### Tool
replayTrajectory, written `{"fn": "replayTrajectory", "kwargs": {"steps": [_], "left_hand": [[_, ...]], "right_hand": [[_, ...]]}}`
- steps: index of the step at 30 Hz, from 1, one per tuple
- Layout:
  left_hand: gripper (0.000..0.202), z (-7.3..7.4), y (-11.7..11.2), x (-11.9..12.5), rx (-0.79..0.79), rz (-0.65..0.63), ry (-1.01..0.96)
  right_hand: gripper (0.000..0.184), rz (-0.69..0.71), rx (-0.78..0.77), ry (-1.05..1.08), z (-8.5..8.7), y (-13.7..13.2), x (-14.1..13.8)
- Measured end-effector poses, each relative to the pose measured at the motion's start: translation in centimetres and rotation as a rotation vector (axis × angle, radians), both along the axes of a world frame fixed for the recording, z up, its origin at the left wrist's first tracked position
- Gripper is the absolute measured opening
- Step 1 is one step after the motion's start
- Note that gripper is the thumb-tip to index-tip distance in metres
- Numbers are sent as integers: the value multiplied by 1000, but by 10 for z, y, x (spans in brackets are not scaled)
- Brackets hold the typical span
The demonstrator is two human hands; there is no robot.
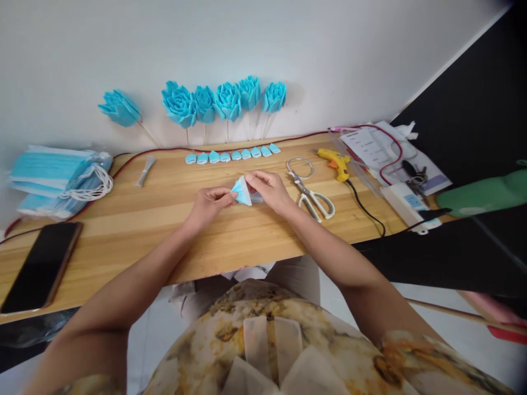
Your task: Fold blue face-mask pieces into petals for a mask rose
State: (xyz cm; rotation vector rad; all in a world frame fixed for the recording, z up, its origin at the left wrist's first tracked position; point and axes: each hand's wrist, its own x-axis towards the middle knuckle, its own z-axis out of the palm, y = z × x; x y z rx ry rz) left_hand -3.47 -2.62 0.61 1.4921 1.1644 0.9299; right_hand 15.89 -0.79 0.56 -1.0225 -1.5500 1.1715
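Over the middle of the wooden table, both hands pinch a small folded piece of blue mask fabric. My left hand grips its left side with closed fingers. My right hand holds its right side, fingers curled over the top. Behind the hands lies a row of several small folded blue petals. Several finished blue fabric roses on sticks lean against the white wall.
A stack of blue face masks sits at the far left, a black phone near the front left edge. Scissors, a yellow glue gun, papers and a power strip lie to the right. Red and black cables run along the wall.
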Motion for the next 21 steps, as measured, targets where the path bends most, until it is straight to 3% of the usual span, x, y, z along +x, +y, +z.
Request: {"fn": "replayTrajectory", "kwargs": {"steps": [5,10,21], "left_hand": [[38,-2,1,-2,-4,41,-9],[39,-5,1,-2,4,41,11],[42,4,4,1,-16,-26,-24]], "right_hand": [[40,102,-4,-81,3,-2,2],[31,57,76,-217,2,-3,-1],[26,46,138,-233,2,-3,2]]}}
